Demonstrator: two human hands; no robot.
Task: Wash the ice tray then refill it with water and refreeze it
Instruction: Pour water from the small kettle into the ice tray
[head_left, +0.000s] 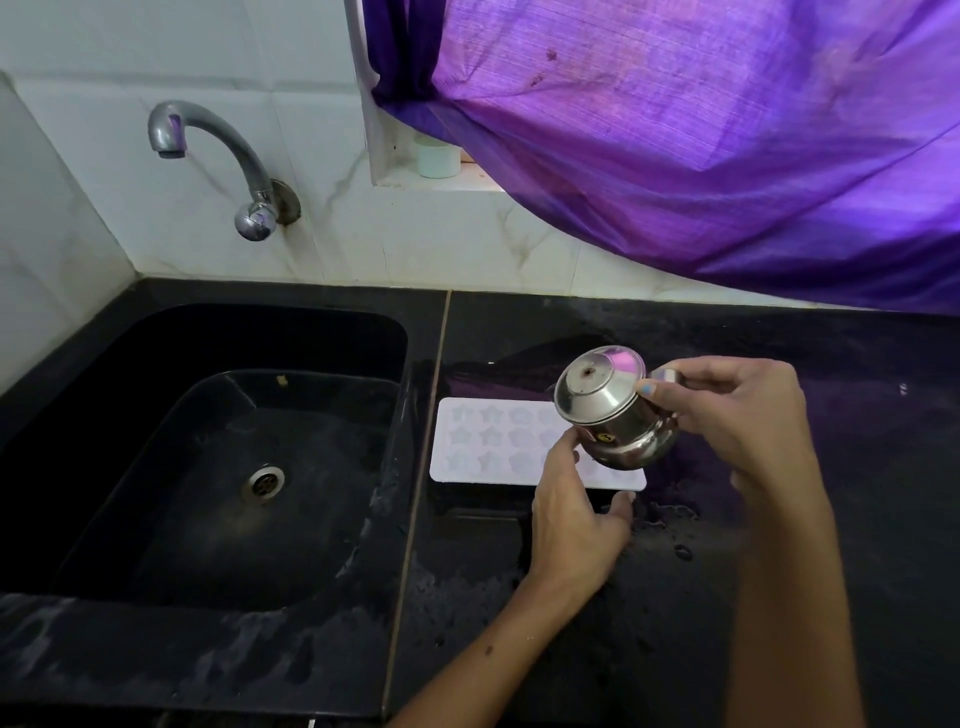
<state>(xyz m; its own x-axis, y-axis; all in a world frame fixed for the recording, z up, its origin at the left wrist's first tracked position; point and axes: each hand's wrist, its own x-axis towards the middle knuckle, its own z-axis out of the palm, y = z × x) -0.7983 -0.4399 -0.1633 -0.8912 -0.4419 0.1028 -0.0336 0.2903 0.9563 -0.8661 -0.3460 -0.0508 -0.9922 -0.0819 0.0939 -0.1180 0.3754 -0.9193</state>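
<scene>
Steel, the small rounded pot (613, 415) tips in my right hand's (737, 415) closed fingers; my left hand (571, 509), fingers loosely open, steadies the white star-moulded ice tray (493, 441) at nine o'clock; best I pour slowly.

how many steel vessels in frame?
1. A lidded steel pot held over the right end of the white ice tray on the black counter: right hand grips it, left hand is at its base. None seen in the sink.
</scene>
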